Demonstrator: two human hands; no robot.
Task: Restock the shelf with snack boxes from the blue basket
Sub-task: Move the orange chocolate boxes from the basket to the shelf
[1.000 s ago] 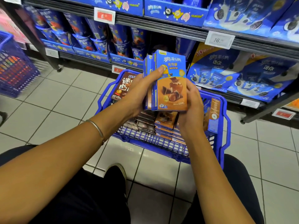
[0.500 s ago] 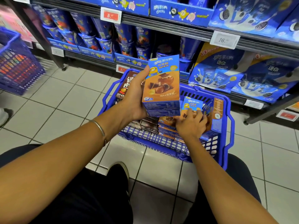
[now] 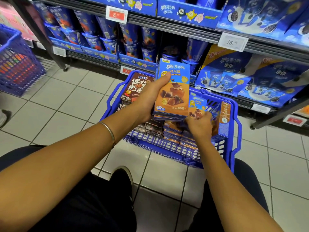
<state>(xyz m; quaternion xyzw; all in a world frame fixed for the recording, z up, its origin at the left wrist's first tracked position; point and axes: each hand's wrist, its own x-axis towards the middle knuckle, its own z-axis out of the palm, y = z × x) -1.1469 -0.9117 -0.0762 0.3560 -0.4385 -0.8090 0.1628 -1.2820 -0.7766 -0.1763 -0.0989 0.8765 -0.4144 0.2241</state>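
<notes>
Left hand (image 3: pixel 150 99), at the frame's centre, grips a stack (image 3: pixel 172 97) of blue-and-orange snack boxes, thumb across the front box, fingers hidden behind; the stack stands upright above the basket (image 3: pixel 234 131), which sits on the tiled floor just right of centre; right hand (image 3: pixel 199 126), just lower right of the stack, has its fingers curled on another box (image 3: pixel 197 104) standing inside the basket, though how firm the hold is cannot be told; more boxes lie flat beneath both hands; a brown box (image 3: pixel 137 86) leans at the basket's left end; the shelf (image 3: pixel 167 22) runs across the top of the frame. The step looks like gathering, with nothing shelved yet; next the right hand should lift its box clear, join it to the stack, then carry the lot up to the shelf.
</notes>
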